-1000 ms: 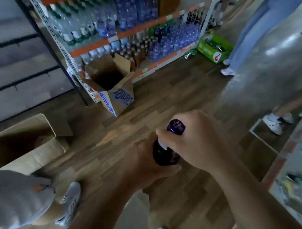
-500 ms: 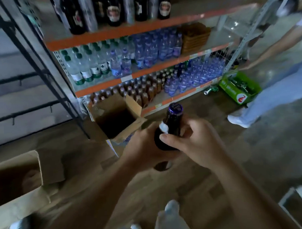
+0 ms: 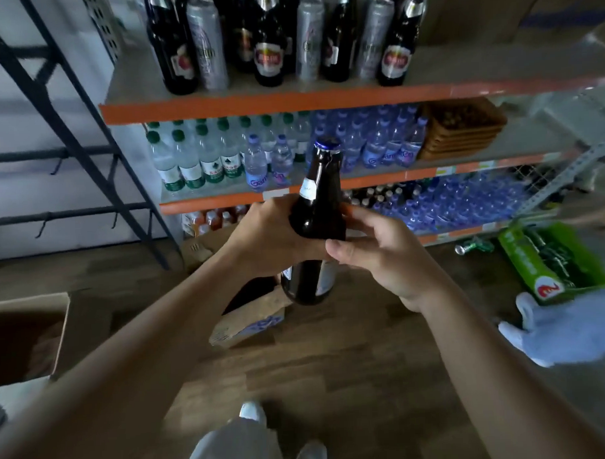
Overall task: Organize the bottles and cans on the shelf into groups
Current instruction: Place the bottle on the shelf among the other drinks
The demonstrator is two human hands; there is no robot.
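Higher than half a second ago, the brown bottle (image 3: 316,225) now stands in front of the middle shelf in the view, and the top shelf's row shows in full.

Nearest, at the bottom edge, are the person's pale shoes (image 3: 252,411) on the wooden floor (image 3: 350,365). Both forearms reach forward from there. The left hand (image 3: 267,235) wraps the bottle's shoulder from the left, and the right hand (image 3: 381,261) grips its body from the right, thumb across the front. The bottle is held almost upright in the air, its blue cap (image 3: 326,144) on top.

Just below it an open cardboard box (image 3: 249,322) sits on the floor. A second carton (image 3: 27,338) is at the left edge. To the right are a green crate (image 3: 552,265), a can (image 3: 473,248) lying on its side, and another person's pale shoe (image 3: 523,321).

Beyond stands the orange-edged shelf (image 3: 290,104). Dark bottles (image 3: 173,45) and silver cans (image 3: 207,43) alternate on top. The level beneath holds green-capped water bottles (image 3: 189,157), blue-capped water bottles (image 3: 377,144) and stacked brown baskets (image 3: 462,127).
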